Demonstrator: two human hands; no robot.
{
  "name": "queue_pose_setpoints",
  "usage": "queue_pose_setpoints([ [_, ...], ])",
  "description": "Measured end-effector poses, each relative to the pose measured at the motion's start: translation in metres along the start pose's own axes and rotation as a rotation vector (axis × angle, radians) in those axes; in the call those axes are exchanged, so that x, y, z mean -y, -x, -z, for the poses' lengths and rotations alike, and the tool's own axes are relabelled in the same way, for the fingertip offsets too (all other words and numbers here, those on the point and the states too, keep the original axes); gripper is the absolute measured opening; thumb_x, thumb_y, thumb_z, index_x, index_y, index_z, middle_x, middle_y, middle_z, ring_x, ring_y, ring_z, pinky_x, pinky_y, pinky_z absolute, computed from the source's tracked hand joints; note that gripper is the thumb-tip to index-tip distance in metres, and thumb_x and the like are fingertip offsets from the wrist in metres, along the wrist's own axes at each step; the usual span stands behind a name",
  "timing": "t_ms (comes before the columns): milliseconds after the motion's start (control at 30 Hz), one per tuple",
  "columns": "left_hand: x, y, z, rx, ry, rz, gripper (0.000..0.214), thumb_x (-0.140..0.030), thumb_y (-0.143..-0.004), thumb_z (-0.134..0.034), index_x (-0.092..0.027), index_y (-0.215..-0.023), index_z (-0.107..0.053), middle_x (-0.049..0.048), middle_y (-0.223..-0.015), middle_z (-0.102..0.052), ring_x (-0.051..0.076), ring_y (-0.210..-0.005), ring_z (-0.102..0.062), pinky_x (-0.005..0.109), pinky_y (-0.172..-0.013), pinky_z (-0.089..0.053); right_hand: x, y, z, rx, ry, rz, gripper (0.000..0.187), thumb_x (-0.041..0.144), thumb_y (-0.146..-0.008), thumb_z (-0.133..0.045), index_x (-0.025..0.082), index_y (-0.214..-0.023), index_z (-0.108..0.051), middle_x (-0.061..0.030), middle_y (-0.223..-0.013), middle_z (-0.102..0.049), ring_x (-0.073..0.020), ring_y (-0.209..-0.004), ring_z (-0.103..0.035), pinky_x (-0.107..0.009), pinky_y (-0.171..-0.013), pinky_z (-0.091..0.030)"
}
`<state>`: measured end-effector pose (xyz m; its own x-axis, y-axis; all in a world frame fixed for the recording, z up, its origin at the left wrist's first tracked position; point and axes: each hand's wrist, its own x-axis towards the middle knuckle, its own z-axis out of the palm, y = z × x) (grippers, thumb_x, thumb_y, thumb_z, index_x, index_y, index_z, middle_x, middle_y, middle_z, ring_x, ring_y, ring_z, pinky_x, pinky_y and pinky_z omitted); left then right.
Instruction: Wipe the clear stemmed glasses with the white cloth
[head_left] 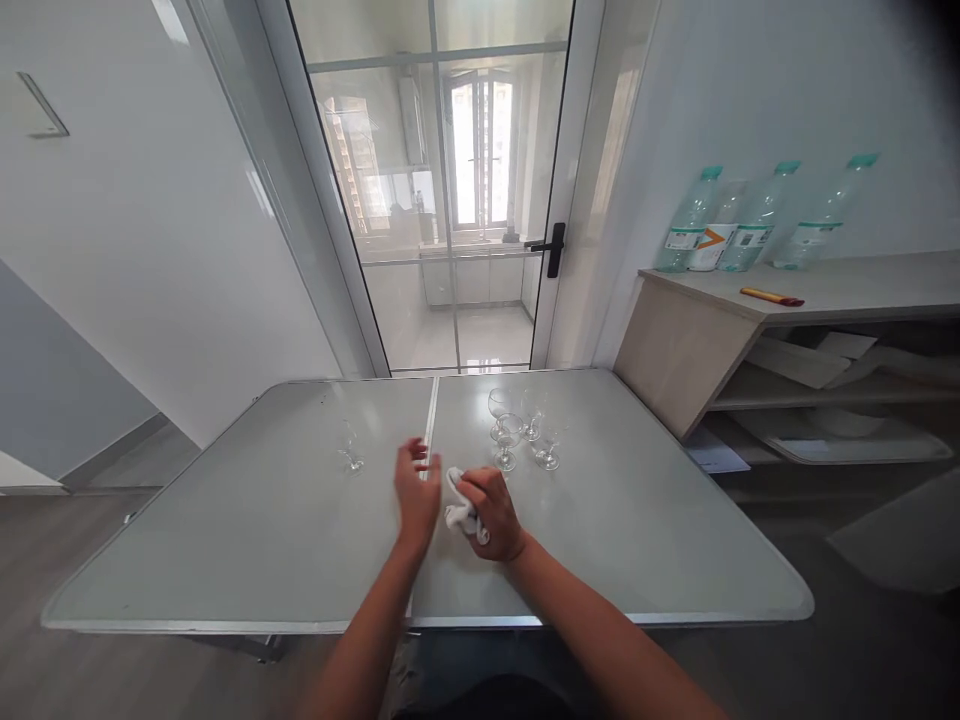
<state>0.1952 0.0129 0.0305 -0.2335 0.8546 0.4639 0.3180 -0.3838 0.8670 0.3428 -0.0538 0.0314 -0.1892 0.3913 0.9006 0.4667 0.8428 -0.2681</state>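
Observation:
My right hand point(492, 512) is closed around a crumpled white cloth point(461, 517), part of which hangs out of the fist. Just left of the cloth, my left hand point(418, 492) is raised with its fingers apart and slightly curled, holding nothing. Beyond my right hand stand several clear stemmed glasses, grouped close together; the nearest stemmed glass point(507, 442) is upright, and another glass point(547, 452) stands to its right. A lone clear glass point(350, 455) is on the left half of the table, away from my left hand.
The grey folding table point(247, 530) has a metal rim and a centre seam. On the right, a wooden shelf unit point(679, 350) bears several plastic bottles point(754, 225) and a small yellow-red packet point(771, 297). A glazed door point(450, 200) with a black handle point(555, 250) is behind.

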Motion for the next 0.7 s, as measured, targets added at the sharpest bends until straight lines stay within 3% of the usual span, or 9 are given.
queue_pose_setpoints([
  [67,0.010,-0.020,0.038,-0.241,-0.199,-0.033,0.029,-0.029,-0.093,-0.059,-0.022,-0.121,-0.056,0.0094,-0.112,-0.057,0.025,-0.105,-0.058,0.041,-0.089,-0.051,-0.002,-0.002,-0.003,0.042,-0.184,-0.241,0.046,0.033,-0.097,-0.045,0.022,-0.140,-0.055,-0.0137,-0.127,-0.057,-0.0285,-0.113,-0.056,-0.046,-0.097,-0.047],
  [133,0.023,-0.041,0.064,-0.389,-0.361,-0.038,0.034,-0.028,-0.091,-0.063,-0.020,-0.122,-0.053,0.0124,-0.121,-0.051,0.028,-0.115,-0.052,0.046,-0.099,-0.046,-0.007,-0.003,-0.009,0.032,-0.355,-0.493,0.046,0.038,-0.102,-0.034,0.022,-0.135,-0.062,-0.0126,-0.126,-0.055,-0.0261,-0.112,-0.057,-0.042,-0.095,-0.050],
  [267,0.053,-0.065,0.080,-0.444,-0.507,0.034,0.067,-0.030,-0.075,-0.084,-0.016,-0.125,-0.042,0.0163,-0.125,-0.048,0.033,-0.119,-0.048,0.054,-0.107,-0.038,-0.020,0.001,-0.015,0.018,-0.538,-0.804,0.049,0.052,-0.103,-0.033,0.023,-0.120,-0.069,-0.0065,-0.099,-0.059,-0.0218,-0.088,-0.057,-0.036,-0.082,-0.052],
  [433,0.071,-0.073,0.080,-0.474,-0.491,0.140,0.085,-0.033,-0.065,-0.093,-0.014,-0.126,-0.037,0.0220,-0.130,-0.048,0.040,-0.128,-0.044,0.059,-0.109,-0.035,-0.028,0.004,-0.014,-0.014,-0.642,-0.991,0.043,0.056,-0.099,-0.045,0.023,-0.102,-0.072,-0.0041,-0.092,-0.064,-0.0211,-0.084,-0.056,-0.032,-0.075,-0.049],
  [533,0.074,-0.081,0.086,-0.465,-0.380,0.155,0.081,-0.027,-0.067,-0.090,-0.013,-0.127,-0.038,0.0254,-0.135,-0.048,0.041,-0.134,-0.044,0.059,-0.111,-0.035,-0.028,0.004,-0.015,0.000,-0.660,-1.016,0.044,0.059,-0.096,-0.049,0.023,-0.098,-0.074,-0.0041,-0.091,-0.066,-0.0209,-0.082,-0.056,-0.031,-0.073,-0.048],
  [600,0.073,-0.086,0.091,-0.434,-0.316,0.148,0.066,-0.023,-0.077,-0.082,-0.015,-0.127,-0.038,0.0218,-0.128,-0.056,0.035,-0.125,-0.056,0.053,-0.106,-0.043,-0.027,0.004,-0.016,0.003,-0.659,-1.026,0.045,0.060,-0.096,-0.050,0.022,-0.098,-0.074,-0.0047,-0.092,-0.067,-0.0210,-0.081,-0.058,-0.031,-0.072,-0.048],
  [700,0.063,-0.085,0.092,-0.377,-0.232,0.135,0.046,-0.024,-0.090,-0.067,-0.019,-0.126,-0.040,0.0105,-0.105,-0.066,0.023,-0.096,-0.069,0.040,-0.089,-0.052,-0.028,0.005,-0.016,-0.015,-0.646,-1.033,0.046,0.061,-0.096,-0.051,0.022,-0.104,-0.074,-0.0062,-0.094,-0.070,-0.0216,-0.081,-0.061,-0.032,-0.070,-0.050],
])
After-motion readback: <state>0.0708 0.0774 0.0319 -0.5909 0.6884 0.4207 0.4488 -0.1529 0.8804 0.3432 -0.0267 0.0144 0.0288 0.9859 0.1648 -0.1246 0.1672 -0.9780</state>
